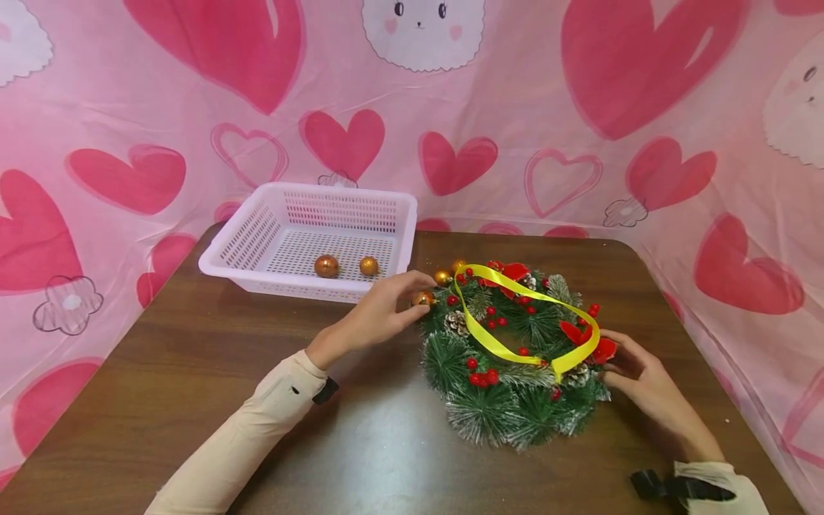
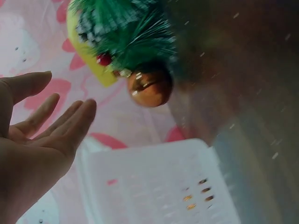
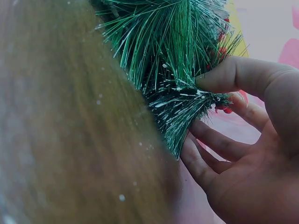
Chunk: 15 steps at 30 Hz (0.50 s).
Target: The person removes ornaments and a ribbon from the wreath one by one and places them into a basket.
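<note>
A green Christmas wreath [image 1: 483,408] lies on the table, with red berries, pinecones, red flowers and a loop of yellow ribbon [image 1: 492,343]. Copper and gold baubles hang at its left and far edge. My left hand [image 1: 380,315] is beside the copper bauble [image 1: 423,298]; in the left wrist view its fingers [image 2: 79,121] are extended and apart from that bauble [image 2: 150,87]. On the opposite side, my right hand [image 1: 650,379] holds the wreath's edge, and the right wrist view shows thumb and fingers [image 3: 219,140] on either side of the frosted needles [image 3: 182,107].
A white perforated basket [image 1: 257,275] stands at the back left of the brown table [image 1: 309,458]. Inside it lie a copper bauble [image 1: 326,266] and a smaller gold bauble [image 1: 369,266]. A pink heart-patterned cloth [image 1: 386,93] hangs behind the table and at its sides.
</note>
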Tool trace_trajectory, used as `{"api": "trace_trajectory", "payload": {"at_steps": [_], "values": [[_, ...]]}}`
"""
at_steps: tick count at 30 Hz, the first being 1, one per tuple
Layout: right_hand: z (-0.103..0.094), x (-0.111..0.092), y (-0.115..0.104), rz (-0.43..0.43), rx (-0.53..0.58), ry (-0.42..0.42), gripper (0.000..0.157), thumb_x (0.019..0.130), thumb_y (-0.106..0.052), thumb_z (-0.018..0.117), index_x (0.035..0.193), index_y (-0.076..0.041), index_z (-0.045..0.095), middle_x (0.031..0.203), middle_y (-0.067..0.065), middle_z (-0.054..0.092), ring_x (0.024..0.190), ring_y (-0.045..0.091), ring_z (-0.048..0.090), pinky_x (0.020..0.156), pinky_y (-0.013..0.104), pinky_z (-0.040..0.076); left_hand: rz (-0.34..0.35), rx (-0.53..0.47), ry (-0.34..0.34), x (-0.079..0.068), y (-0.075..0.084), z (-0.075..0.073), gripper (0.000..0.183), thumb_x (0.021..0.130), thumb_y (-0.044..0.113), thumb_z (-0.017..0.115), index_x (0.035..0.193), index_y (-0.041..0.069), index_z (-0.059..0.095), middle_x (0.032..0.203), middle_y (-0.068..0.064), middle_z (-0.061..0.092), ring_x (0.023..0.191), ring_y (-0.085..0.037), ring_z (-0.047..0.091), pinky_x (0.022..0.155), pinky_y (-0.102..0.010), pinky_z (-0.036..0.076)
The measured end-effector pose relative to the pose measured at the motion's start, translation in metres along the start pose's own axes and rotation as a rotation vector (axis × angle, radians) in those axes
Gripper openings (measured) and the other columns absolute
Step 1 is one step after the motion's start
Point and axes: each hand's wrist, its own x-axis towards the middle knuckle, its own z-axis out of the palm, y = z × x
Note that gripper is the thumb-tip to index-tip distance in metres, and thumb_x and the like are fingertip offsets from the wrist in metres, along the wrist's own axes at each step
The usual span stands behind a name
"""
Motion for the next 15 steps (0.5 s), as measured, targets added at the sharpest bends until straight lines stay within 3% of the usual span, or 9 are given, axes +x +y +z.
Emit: {"api": "trace_trajectory", "payload": {"at_steps": [3,6,10,15], "values": [[0.0,0.0,0.001,0.01,0.004,0.0,0.06,0.088,0.012,0.063,0.143,-0.003,0.044,0.117,-0.019,0.059,0.104,-0.006,0.059,0.085,0.009,0.048,-0.016,0.045,-0.024,-0.002,-0.005,0.008,0.038,0.091,0.006,0.071,0.126,0.002,0.06,0.123,-0.011,0.065,0.103,-0.032,0.064,0.091,-0.047,0.051],[0.0,0.0,0.001,0.015,0.003,0.0,0.061,0.088,0.012,0.063,0.144,-0.003,0.044,0.117,-0.019,0.059,0.103,-0.005,0.059,0.085,0.01,0.048,-0.046,0.075,-0.06,-0.004,-0.011,0.015,0.046,0.09,0.008,0.072,0.133,0.001,0.055,0.135,-0.013,0.058,0.116,-0.031,0.058,0.099,-0.047,0.047],[0.0,0.0,0.0,0.016,0.007,-0.001,0.061,0.088,0.012,0.063,0.144,-0.003,0.044,0.117,-0.019,0.059,0.103,-0.005,0.059,0.085,0.01,0.048,-0.127,0.095,-0.116,-0.007,-0.018,0.02,0.058,0.092,0.014,0.071,0.143,0.001,0.046,0.152,-0.016,0.041,0.139,-0.03,0.041,0.113,-0.047,0.035],[0.0,0.0,0.0,-0.013,0.015,0.004,0.06,0.087,0.014,0.061,0.143,-0.001,0.045,0.118,-0.019,0.059,0.105,-0.006,0.059,0.086,0.01,0.047,-0.252,0.04,-0.161,-0.008,-0.027,0.02,0.072,0.094,0.021,0.069,0.153,0.005,0.031,0.162,-0.018,0.023,0.145,-0.033,0.031,0.116,-0.05,0.029]]}}
